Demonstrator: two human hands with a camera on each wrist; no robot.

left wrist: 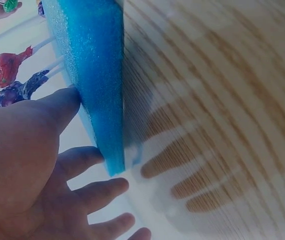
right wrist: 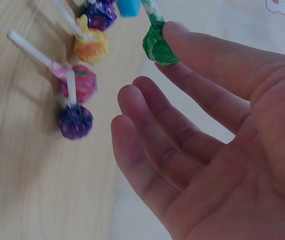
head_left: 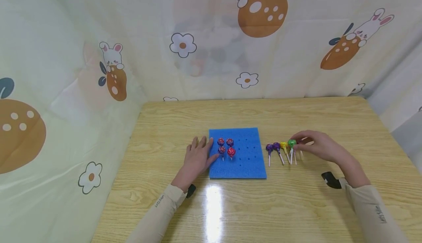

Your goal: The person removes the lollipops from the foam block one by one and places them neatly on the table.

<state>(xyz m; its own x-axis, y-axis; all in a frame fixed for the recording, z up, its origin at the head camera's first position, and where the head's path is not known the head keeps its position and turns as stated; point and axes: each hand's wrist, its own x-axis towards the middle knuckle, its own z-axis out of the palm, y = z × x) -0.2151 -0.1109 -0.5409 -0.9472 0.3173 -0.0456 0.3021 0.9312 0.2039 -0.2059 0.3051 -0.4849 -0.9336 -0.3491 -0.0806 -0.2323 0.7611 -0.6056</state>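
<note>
A blue foam board [head_left: 237, 170] lies on the table with small holes in its top. Several wrapped lollipops stand in its left part, among them a red lollipop [head_left: 231, 152]. My left hand [head_left: 196, 159] rests at the board's left edge with fingers spread; the thumb touches the foam in the left wrist view. Over on the right, my right hand [head_left: 317, 146] pinches a green lollipop [right wrist: 157, 49] by its wrapped head between thumb and index finger, its stick pointing away from the palm. The other fingers of that hand are loosely bent.
Beside the board's right edge lie loose lollipops: purple ones [head_left: 269, 147], a yellow one [head_left: 284, 146] and, in the right wrist view, a pink one [right wrist: 80, 82] and a dark purple one [right wrist: 75, 121]. A patterned curtain [head_left: 211, 67] hangs behind the wooden table [head_left: 280, 206].
</note>
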